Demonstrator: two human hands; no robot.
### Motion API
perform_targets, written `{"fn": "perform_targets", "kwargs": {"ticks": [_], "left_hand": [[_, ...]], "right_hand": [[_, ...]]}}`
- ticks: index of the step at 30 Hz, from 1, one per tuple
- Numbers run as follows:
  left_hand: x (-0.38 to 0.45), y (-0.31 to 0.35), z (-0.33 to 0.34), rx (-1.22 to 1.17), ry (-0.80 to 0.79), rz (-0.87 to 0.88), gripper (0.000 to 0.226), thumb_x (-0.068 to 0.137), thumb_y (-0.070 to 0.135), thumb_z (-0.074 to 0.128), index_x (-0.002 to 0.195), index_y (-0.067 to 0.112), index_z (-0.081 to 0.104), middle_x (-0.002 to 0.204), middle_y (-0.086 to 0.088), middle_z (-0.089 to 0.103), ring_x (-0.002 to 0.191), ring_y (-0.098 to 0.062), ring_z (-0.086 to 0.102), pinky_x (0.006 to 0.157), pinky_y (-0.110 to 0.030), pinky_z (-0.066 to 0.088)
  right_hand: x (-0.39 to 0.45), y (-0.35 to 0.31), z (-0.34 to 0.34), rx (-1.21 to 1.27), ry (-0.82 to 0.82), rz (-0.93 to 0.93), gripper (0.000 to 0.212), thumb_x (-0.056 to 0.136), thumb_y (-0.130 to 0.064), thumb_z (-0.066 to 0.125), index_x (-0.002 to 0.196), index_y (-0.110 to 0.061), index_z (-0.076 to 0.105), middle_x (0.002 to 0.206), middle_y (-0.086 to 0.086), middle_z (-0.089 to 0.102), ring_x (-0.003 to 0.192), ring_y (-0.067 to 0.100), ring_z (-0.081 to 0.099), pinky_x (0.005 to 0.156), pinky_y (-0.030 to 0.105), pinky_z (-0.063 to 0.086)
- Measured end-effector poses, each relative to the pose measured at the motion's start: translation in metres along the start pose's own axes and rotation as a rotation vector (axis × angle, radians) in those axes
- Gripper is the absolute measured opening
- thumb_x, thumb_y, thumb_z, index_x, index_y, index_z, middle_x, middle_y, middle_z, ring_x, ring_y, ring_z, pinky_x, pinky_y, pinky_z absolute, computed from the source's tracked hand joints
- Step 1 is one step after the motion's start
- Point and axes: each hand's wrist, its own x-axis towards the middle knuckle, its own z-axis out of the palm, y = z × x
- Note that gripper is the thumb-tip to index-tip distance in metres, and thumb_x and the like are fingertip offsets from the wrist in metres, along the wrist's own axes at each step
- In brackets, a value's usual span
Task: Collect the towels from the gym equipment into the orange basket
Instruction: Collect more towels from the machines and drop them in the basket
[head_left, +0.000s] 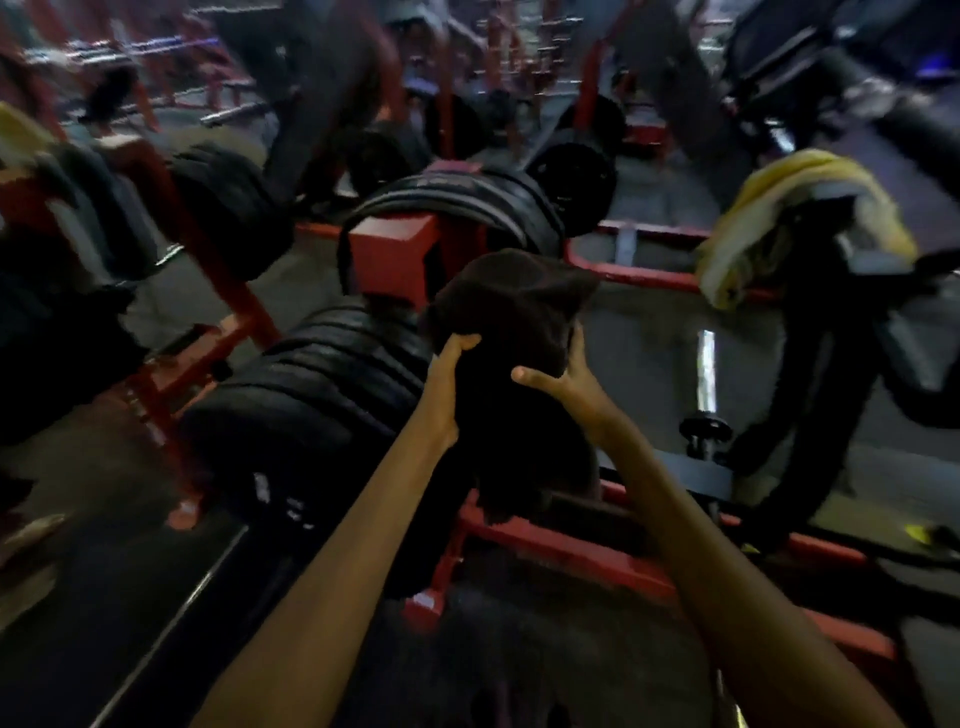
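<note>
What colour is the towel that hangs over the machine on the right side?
Yellow: the towel draped over the dark machine, seen in the head view.

dim gym | grey floor (649, 332) | red racks (395, 249) | black plates (311, 395)

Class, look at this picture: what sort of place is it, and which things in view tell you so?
Most likely a gym's weights area. Stacks of black weight plates sit on a red steel rack, and a yellow towel is draped over a machine. Both hands hold a dark towel.
</note>
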Motion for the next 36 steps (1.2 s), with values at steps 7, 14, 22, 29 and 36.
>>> {"fn": "perform_targets", "kwargs": {"ticks": [7,14,22,29,36], "left_hand": [[-0.011,-0.044,0.065,0.142,-0.296,-0.152,0.049,0.09,0.041,0.053,0.122,0.005,0.061,0.117,-0.019,0.065,0.1,-0.032,0.065,0.087,-0.04,0.054],[-0.072,-0.12,0.126,0.376,-0.783,-0.397,0.054,0.088,0.052,0.05,0.125,0.013,0.057,0.117,-0.015,0.065,0.099,-0.025,0.066,0.08,-0.032,0.056],[-0.149,-0.203,0.22,0.402,-0.917,-0.41,0.064,0.07,0.039,0.078,0.123,0.008,0.06,0.114,-0.013,0.067,0.101,-0.026,0.066,0.094,-0.039,0.052],[-0.232,-0.286,0.317,0.507,-0.919,-0.393,0.043,0.088,0.014,0.063,0.128,0.003,0.054,0.124,-0.016,0.061,0.108,-0.03,0.061,0.082,-0.027,0.054],[-0.315,-0.363,0.407,0.496,-0.979,-0.356,0.039,0.092,0.01,0.055,0.129,-0.001,0.052,0.126,-0.018,0.058,0.114,-0.027,0.056,0.089,-0.032,0.049]], "right_hand": [[-0.084,0.019,-0.031,0.255,0.496,0.13,0.051,0.074,-0.008,0.077,0.121,-0.01,0.056,0.113,0.005,0.066,0.104,0.022,0.065,0.076,0.024,0.057],[-0.195,0.036,-0.071,0.446,1.024,0.072,0.032,0.077,-0.002,0.072,0.107,-0.008,0.063,0.099,0.008,0.07,0.085,0.017,0.07,0.069,0.025,0.059],[-0.311,0.05,-0.134,0.443,1.341,0.038,0.045,0.077,-0.011,0.075,0.118,-0.001,0.061,0.115,0.018,0.067,0.106,0.029,0.065,0.096,0.045,0.052],[-0.421,0.065,-0.212,0.371,1.533,0.04,0.039,0.081,-0.022,0.072,0.116,-0.009,0.06,0.118,0.012,0.065,0.109,0.025,0.063,0.098,0.045,0.05],[-0.529,0.081,-0.3,0.273,1.661,0.076,0.052,0.079,-0.026,0.074,0.125,-0.007,0.057,0.117,0.009,0.066,0.108,0.025,0.064,0.095,0.045,0.052]]}}
